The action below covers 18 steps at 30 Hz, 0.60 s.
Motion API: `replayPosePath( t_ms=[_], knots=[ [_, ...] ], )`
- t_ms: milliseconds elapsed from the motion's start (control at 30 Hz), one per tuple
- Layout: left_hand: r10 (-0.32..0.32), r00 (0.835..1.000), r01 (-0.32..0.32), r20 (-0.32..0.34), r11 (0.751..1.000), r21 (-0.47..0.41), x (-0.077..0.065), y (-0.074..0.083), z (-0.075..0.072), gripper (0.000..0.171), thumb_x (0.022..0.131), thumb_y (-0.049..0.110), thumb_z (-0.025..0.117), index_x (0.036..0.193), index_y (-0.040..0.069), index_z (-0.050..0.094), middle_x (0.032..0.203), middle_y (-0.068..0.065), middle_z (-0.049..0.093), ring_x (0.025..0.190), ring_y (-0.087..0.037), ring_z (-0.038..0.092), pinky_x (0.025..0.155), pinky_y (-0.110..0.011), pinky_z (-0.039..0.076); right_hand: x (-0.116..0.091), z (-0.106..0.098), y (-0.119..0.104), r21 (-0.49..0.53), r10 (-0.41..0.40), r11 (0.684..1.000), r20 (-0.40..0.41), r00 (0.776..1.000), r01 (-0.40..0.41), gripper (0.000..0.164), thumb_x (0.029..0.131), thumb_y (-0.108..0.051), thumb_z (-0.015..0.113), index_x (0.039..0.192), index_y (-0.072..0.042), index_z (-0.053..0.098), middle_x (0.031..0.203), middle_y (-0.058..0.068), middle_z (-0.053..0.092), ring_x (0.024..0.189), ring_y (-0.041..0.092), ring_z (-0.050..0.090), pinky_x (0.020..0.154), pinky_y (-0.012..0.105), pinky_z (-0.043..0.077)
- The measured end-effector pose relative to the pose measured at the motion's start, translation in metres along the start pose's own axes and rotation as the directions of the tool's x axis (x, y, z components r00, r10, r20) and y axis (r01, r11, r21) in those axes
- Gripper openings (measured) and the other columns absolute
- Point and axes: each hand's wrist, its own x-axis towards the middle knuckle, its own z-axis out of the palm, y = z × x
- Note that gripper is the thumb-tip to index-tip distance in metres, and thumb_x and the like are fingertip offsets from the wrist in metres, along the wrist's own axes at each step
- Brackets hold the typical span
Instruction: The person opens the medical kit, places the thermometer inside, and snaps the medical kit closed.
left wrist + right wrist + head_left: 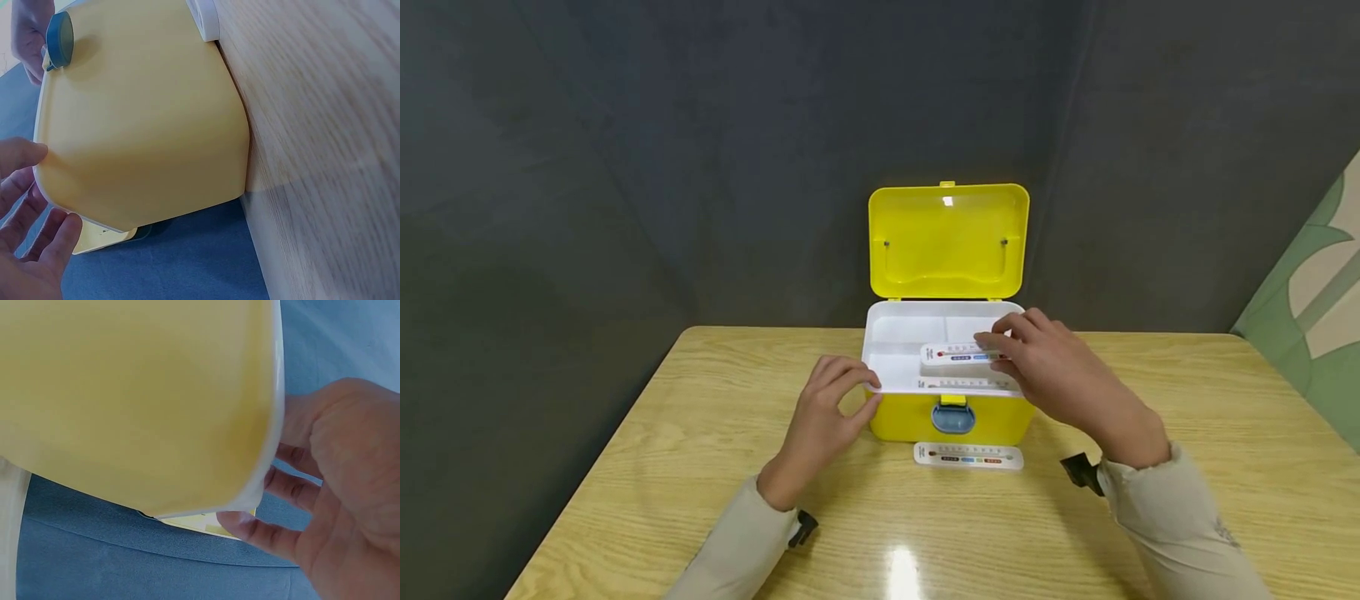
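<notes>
A yellow storage box (898, 418) with a white inner tray (898, 332) stands on the table, its lid raised. My left hand (820, 421) holds the tray rim and box wall at the front left corner, thumb on the front. Over the tray's right side, my right hand (1067, 383) pinches a white thermometer strip (953, 355) by its right end. A second thermometer strip (962, 384) lies in the tray's front part, partly hidden by the front rim. In the right wrist view the box wall (144, 400) hides the held strip.
Another thermometer strip (967, 457) lies on the wooden table (737, 392) just before the box. The yellow lid (950, 237) leans back near a dark fabric wall (760, 167). A blue-grey latch (953, 419) hangs on the box's front.
</notes>
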Motion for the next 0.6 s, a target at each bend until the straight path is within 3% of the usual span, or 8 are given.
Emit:
replayPosePath(
  t_ms=[600],
  knots=[
    [-0.002, 1.0, 0.002, -0.005, 1.0, 0.013, 0.0009, 0.0009, -0.0031, 0.017, 0.081, 0.006, 0.082, 0.089, 0.013, 0.07, 0.098, 0.0, 0.065, 0.099, -0.02, 0.055, 0.087, -0.033, 0.05, 0.0033, 0.0044, -0.002, -0.005, -0.032, 0.999, 0.009, 0.999, 0.032, 0.037, 0.086, -0.018, 0.079, 0.122, -0.015, 0.071, 0.115, 0.007, 0.066, 0.106, 0.027, 0.053, 0.082, 0.041, 0.05]
  ],
)
